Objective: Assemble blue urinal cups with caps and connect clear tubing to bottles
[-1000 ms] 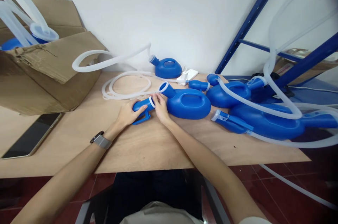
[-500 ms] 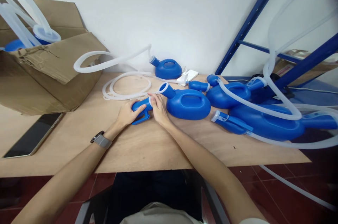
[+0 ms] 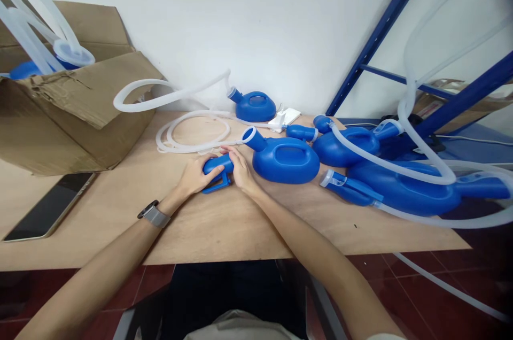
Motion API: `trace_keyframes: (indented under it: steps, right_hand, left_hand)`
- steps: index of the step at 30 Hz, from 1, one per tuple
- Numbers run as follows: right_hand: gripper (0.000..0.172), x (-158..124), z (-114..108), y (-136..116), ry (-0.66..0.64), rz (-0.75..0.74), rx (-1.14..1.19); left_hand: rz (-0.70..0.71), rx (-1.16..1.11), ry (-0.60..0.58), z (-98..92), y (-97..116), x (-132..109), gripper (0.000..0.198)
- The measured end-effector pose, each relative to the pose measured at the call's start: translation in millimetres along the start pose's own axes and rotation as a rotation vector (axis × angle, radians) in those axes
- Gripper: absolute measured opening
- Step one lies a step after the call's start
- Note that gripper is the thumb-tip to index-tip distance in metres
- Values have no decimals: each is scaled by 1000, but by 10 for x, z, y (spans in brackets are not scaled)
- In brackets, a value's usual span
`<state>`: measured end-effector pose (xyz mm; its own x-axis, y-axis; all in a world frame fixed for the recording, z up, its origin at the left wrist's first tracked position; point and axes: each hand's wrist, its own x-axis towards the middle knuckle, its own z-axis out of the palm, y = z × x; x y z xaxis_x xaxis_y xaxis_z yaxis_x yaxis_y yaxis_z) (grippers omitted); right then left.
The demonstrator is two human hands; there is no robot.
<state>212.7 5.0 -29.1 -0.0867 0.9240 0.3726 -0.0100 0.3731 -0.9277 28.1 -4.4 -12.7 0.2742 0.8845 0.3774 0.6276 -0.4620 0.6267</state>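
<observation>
My left hand (image 3: pixel 194 176) is closed around a small blue handled funnel piece (image 3: pixel 217 168) lying on the wooden table (image 3: pixel 224 217). My right hand (image 3: pixel 240 167) pinches the far end of that same piece, where a clear tube (image 3: pixel 192 137) coils away to the left. Just right of my hands lies a blue plastic urinal bottle (image 3: pixel 284 158) with its open neck pointing toward them.
A torn cardboard box (image 3: pixel 68 110) holding more blue parts and tubes stands at the left. A tablet (image 3: pixel 50 203) lies near the left front edge. More blue bottles (image 3: pixel 401 187) with tubes pile at the right by a blue shelf frame (image 3: pixel 385 24). Another bottle (image 3: pixel 254 106) is by the wall.
My right hand's fingers slid down over the piece's clear-ringed end, covering it. The view shifted slightly; my left hand keeps its grip.
</observation>
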Motion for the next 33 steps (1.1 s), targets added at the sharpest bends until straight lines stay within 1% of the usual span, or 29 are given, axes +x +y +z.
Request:
trace_keyframes:
  steps: [3, 5, 8, 10, 12, 16, 18, 20, 24, 29, 33]
  right_hand:
    - [36, 25, -28, -40, 91, -32, 4]
    - [35, 43, -45, -72, 175, -44, -9]
    - [35, 62, -40, -109, 301, -22, 18]
    - [35, 64, -18, -123, 343, 10, 79]
    - [34, 55, 1, -128, 307, 37, 135]
    - [36, 10, -10, -106, 152, 54, 177]
    - [36, -16, -30, -78, 104, 43, 166]
    - [33, -38, -49, -51, 60, 32, 155]
    - [33, -66, -67, -54, -20, 48, 140]
    - [40, -69, -64, -163, -63, 50, 84]
    - [36, -45, -60, -223, -78, 61, 59]
  left_hand:
    - [58, -112, -7, -19, 54, -20, 58]
    - [44, -184, 2, -44, 95, -22, 61]
    - [-57, -336, 19, -78, 134, 3, 65]
    - [-140, -439, 37, -87, 134, 33, 67]
    - [-198, -509, 24, -83, 118, 62, 69]
    - [-238, -556, -97, -77, 73, 79, 72]
    - [-260, -562, -124, -88, 54, 72, 73]
    - [-256, -553, -120, -102, 37, 64, 71]
    - [-170, -509, -93, -121, 8, 62, 63]
    - [-115, -484, -63, -130, 14, 52, 63]
    - [-31, -442, -6, -143, 40, 29, 63]
